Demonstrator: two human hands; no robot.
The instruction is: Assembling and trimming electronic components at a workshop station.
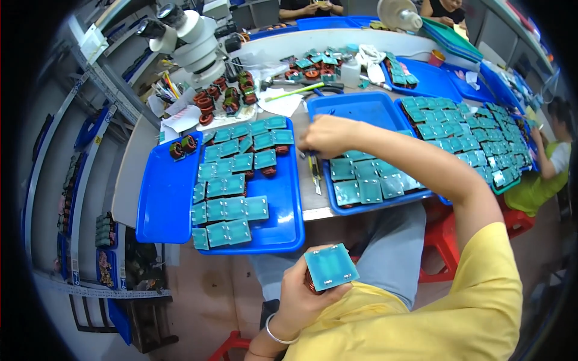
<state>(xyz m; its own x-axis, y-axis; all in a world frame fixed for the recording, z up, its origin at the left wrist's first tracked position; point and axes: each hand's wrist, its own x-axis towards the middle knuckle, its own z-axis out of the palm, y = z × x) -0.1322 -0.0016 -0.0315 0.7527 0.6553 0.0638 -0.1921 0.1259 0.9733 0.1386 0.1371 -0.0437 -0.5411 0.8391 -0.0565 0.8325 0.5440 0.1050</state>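
Observation:
My left hand (pixel 299 299), with a pale bangle at its wrist, is closed round a coil with a square teal board (pixel 331 266) on top. Small shiny solder spots show near the board's edges, and a bit of reddish winding shows beneath it. Stretched out over the bench between two blue trays, my right hand (pixel 329 135) is closed, fingers curled downward. What its fingertips hold, if anything, is hidden. Just below it, a utility knife (pixel 315 174) lies on the bench. Similar teal-boarded coils (pixel 226 208) stand in rows in the left blue tray (pixel 283 225).
Right of the gap, another blue tray (pixel 346 108) holds more boarded coils (pixel 369 189). A microscope (pixel 195 45) stands at back left, near bare coils (pixel 206 106). A narrow blue tray (pixel 165 204) sits far left. A person in green (pixel 545 174) works at the right.

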